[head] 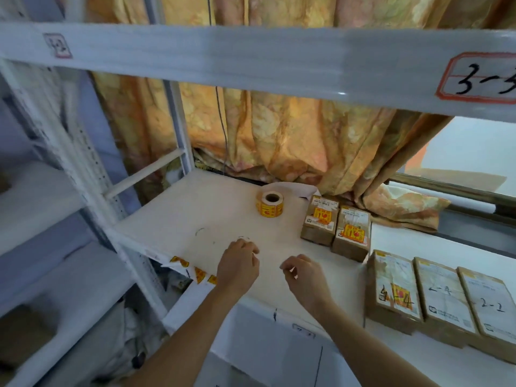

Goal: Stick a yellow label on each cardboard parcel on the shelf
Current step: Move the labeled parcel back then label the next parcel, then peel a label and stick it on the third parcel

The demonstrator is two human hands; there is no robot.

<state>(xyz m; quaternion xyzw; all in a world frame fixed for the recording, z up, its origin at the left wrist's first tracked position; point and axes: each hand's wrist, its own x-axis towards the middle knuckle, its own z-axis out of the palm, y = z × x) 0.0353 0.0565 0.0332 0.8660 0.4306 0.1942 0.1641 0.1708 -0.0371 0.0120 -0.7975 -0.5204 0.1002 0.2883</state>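
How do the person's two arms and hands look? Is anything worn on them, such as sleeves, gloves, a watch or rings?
Both arms are bare along their whole visible length; no sleeve enters the picture. The left hand and the right hand wear no gloves. No watch or bracelet shows on either wrist, and no ring is visible on the fingers, though they are slightly blurred. There are no markings, tape or bandages.

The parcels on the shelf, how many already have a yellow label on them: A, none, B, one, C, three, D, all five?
C: yellow labels show on the two back parcels and on the nearest front parcel; the other two show only white slips.
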